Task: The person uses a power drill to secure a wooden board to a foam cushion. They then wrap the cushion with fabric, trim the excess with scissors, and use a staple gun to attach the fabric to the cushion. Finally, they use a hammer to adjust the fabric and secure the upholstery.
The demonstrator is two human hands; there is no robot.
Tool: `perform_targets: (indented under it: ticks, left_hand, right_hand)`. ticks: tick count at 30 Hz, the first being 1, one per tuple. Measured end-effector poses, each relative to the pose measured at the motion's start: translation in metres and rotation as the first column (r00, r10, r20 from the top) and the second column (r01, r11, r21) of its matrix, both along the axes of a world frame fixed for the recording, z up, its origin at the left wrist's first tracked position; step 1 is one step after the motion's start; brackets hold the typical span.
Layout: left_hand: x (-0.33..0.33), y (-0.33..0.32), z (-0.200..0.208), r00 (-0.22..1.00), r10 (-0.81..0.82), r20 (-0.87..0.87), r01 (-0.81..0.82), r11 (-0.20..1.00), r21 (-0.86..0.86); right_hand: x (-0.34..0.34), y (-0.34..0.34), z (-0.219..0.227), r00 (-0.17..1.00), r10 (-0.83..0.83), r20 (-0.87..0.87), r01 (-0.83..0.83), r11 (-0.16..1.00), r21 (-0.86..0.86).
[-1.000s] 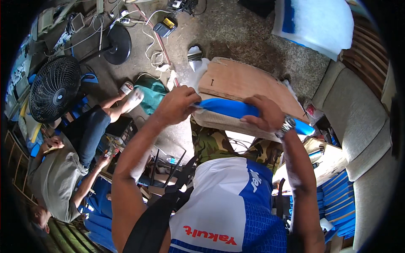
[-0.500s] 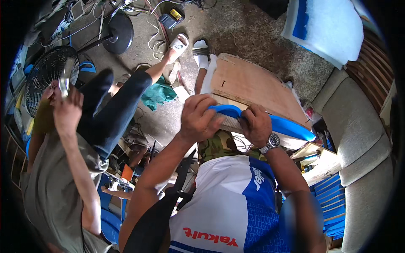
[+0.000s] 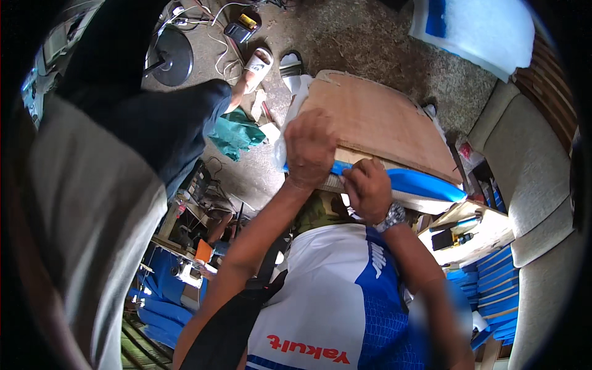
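Note:
A plywood panel (image 3: 382, 120) with white padding at its edges lies tilted in front of me. Blue fabric (image 3: 419, 185) covers its near side, beside a pale mesh-like strip. My right hand (image 3: 369, 190), wearing a metal watch, pinches the fabric at the near edge. My left hand (image 3: 310, 148) is curled over the panel's near left edge, slightly blurred. What lies under its fingers is hidden.
A co-worker's grey top (image 3: 92, 203) and dark trousers fill the left side. Teal cloth (image 3: 236, 134) and cables lie on the floor. At right are a wooden tray with tools (image 3: 465, 231) and a grey sofa (image 3: 539, 179); white padding (image 3: 484, 31) lies far right.
My left hand has moved away from me onto the panel's edge, while my right still pinches the fabric. The co-worker has come closer, hiding most of the fan.

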State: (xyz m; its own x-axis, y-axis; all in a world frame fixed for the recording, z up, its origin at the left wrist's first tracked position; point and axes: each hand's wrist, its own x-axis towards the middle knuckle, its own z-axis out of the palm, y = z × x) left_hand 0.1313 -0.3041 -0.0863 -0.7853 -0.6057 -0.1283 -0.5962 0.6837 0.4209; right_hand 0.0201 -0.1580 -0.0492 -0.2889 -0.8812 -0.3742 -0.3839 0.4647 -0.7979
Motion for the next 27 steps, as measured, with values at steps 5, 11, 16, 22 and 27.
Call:
perform_targets:
  ticks: [5,11,16,22,27]
  left_hand:
    - [0.011,0.012,0.0,0.861,0.498,0.103,-0.507,0.857,0.089]
    - [0.019,0.007,-0.018,0.686,0.728,0.008,-0.646,0.603,0.468]
    - [0.024,0.01,-0.017,0.45,0.865,-0.221,-0.68,0.493,0.542]
    - [0.067,-0.049,-0.075,0.096,0.951,0.292,-0.371,-0.238,0.898]
    - [0.109,-0.042,-0.263,0.648,0.538,0.538,-0.655,0.034,0.755]
  right_hand:
    - [-0.017,-0.02,-0.024,0.995,0.093,0.035,-0.098,0.967,0.236]
    - [-0.022,-0.045,-0.035,0.948,0.245,-0.201,-0.193,0.95,0.247]
    - [-0.011,-0.037,-0.043,0.965,0.261,0.03,-0.249,0.871,0.424]
    - [0.001,-0.044,-0.03,0.94,0.299,-0.165,-0.22,0.899,0.378]
    - [0.001,-0.036,-0.039,0.938,0.252,-0.238,-0.2,0.954,0.224]
